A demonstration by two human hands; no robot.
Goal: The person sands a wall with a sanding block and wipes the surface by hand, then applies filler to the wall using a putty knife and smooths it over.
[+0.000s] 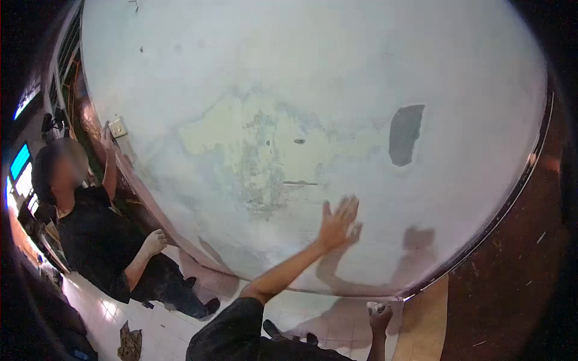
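Note:
My left hand (339,224) is raised at the pale wall (361,72), fingers spread and holding nothing. It seems to lie flat on the surface, though exact contact is hard to judge. Above and left of it spreads a worn, yellowish patch (226,129) with flaking and small dark gouges. A dark grey patch (406,135) shows farther right. Low beside the wall's bottom edge, my right hand (379,316) is closed around a small pale thing whose kind I cannot make out.
To the left a co-worker (99,234) in dark clothes stands by the wall, one hand near a switch plate (118,127). A crumpled brown cloth-like piece (129,342) lies on the tiled floor (165,331). A dark brown surface (506,277) borders the wall on the right.

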